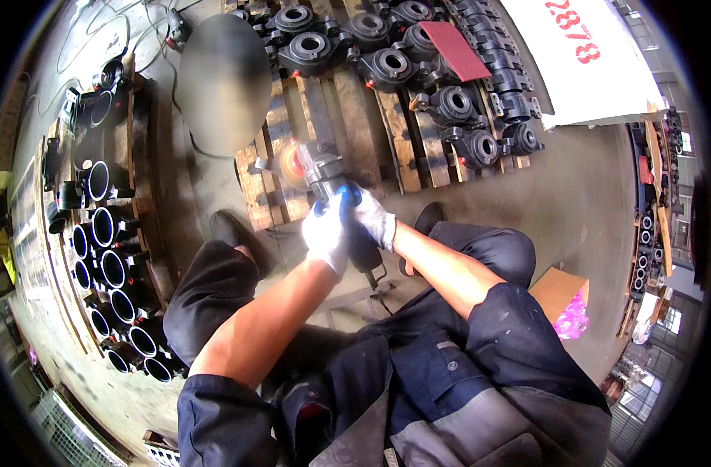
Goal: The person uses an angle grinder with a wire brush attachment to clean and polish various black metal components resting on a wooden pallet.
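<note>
Both my hands wear white gloves with blue fingertips. My left hand [326, 232] is closed around the body of an angle grinder [323, 169]. From the other side, my right hand [375, 220] wraps the same tool, fingers close to the left ones. The grinder's silver head points away from me, and an orange-red disc [291, 163] sits at its left side, blurred. Its dark rear end and cord hang between my knees. Below and beyond the disc lies a wooden pallet [254, 187]. Whether the disc touches anything I cannot tell.
Black cast housings [307, 48] with round bores fill the pallet's far part, a red sheet [455, 50] on top. Black cylindrical parts [114, 268] stand in rows at left. A white printed panel [589, 62] is far right; a cardboard box [558, 289] lies near right. A blurred patch hides the far left.
</note>
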The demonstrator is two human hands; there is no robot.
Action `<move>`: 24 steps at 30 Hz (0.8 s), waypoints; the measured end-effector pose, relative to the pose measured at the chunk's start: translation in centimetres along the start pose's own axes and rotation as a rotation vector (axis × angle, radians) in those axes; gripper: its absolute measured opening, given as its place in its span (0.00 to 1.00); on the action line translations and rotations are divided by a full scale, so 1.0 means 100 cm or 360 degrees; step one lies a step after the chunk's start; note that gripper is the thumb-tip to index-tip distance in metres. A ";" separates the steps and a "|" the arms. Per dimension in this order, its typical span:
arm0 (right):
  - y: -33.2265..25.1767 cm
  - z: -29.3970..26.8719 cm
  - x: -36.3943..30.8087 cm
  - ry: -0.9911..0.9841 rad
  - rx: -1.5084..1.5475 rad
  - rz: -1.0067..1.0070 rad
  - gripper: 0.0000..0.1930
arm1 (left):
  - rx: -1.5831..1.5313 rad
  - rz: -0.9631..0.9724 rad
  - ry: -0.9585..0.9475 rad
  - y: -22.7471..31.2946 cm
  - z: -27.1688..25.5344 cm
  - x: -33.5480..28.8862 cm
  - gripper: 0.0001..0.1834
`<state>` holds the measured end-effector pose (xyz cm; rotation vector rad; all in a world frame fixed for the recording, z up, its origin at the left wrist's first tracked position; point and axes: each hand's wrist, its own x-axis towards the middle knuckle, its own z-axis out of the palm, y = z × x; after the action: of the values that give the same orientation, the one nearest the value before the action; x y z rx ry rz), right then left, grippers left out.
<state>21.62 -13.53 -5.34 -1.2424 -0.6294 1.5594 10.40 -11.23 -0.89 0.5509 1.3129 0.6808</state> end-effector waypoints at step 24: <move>-0.017 -0.014 -0.016 -0.0001 0.0667 0.0208 0.19 | 0.0175 0.0119 -0.0241 -0.016 0.018 0.003 0.25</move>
<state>23.49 -14.63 -3.66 -0.9788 -0.2050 1.6928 12.38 -12.13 -1.93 0.7300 1.1971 0.6180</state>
